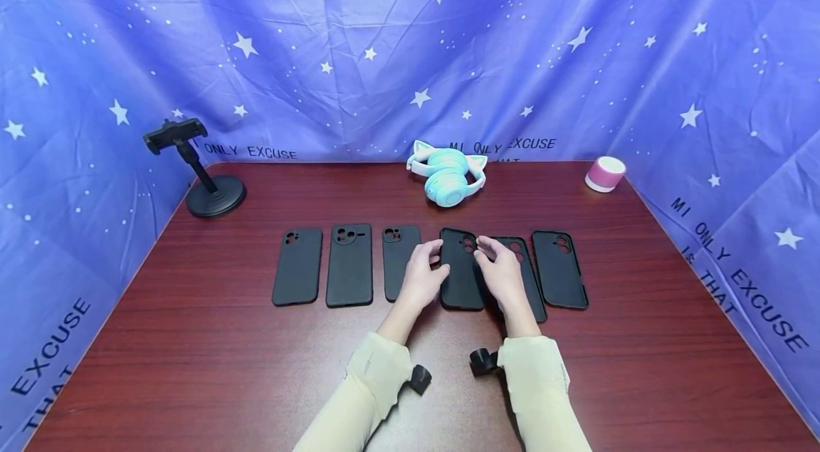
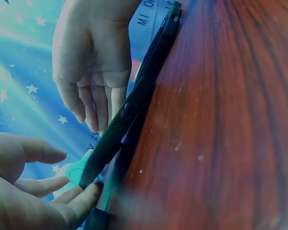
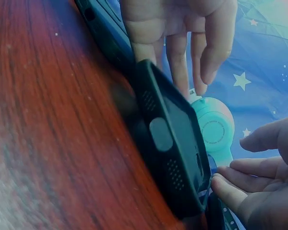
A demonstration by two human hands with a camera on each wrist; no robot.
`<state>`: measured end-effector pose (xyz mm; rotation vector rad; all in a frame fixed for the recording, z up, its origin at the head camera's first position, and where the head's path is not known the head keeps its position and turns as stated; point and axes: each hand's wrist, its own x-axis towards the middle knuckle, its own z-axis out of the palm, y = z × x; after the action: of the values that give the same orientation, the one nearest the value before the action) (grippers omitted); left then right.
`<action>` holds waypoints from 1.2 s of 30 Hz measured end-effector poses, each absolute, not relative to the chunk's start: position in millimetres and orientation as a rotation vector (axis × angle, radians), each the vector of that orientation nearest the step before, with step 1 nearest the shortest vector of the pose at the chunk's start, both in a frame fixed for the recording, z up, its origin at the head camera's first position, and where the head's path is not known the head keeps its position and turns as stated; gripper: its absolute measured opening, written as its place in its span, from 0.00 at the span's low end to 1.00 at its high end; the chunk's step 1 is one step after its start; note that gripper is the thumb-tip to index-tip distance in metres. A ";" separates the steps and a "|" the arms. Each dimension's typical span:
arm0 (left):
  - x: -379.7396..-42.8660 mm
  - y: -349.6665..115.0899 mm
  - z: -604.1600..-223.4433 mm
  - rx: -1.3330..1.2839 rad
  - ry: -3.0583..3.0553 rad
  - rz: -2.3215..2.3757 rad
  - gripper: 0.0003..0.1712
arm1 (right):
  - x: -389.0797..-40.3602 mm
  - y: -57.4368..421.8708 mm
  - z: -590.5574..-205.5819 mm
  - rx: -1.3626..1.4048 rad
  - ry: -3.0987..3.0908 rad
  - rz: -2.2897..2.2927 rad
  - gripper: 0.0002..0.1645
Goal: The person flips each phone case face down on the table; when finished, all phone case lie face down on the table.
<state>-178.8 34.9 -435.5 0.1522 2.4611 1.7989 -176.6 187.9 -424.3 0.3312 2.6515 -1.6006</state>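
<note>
In the head view, a black phone case (image 1: 460, 280) lies inner side up between both hands, its camera cutout at the top right. My left hand (image 1: 424, 275) is at its left edge, with fingers loosely extended and thumb apart; in the left wrist view its fingertips (image 2: 92, 191) meet the case edge. My right hand (image 1: 502, 270) is at the upper right edge, fingers gently bent, and partly covers a second, slanted case (image 1: 533, 295). In the right wrist view, the first case's end with speaker holes (image 3: 162, 134) faces the camera, and right fingertips (image 3: 221, 184) are right at its rim.
Further black cases line the table: a left one (image 1: 297, 268), one with a large camera ring (image 1: 349, 270), one (image 1: 396, 267) beside the left hand, and a far-right one (image 1: 560, 270). Behind stand a phone stand (image 1: 216, 194), cat-ear headphones (image 1: 447, 178) and a pink-and-white roll (image 1: 605, 174).
</note>
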 end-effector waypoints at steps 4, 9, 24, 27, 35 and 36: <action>-180.2 33.7 -437.5 0.094 2.450 1.842 0.28 | -176.5 186.3 -425.0 0.333 2.626 -1.646 0.27; -181.2 33.3 -436.3 -0.041 2.395 1.869 0.27 | -176.9 184.7 -425.8 0.324 2.635 -1.654 0.27; -183.2 32.1 -435.0 0.003 2.195 2.112 0.22 | -175.4 178.0 -428.6 0.231 2.815 -1.447 0.21; -184.4 33.1 -435.8 0.055 2.132 2.174 0.20 | -175.7 176.2 -428.4 0.255 2.762 -1.506 0.23; -183.8 34.2 -433.6 0.165 2.000 2.253 0.20 | -175.8 172.0 -426.7 0.283 2.537 -1.767 0.28; -183.6 34.2 -433.4 0.173 1.995 2.256 0.20 | -175.4 171.6 -426.4 0.281 2.515 -1.788 0.29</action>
<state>-183.6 34.2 -433.4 0.1734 1.9950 2.2556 -175.4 171.6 -426.4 0.2815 2.5148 -1.7881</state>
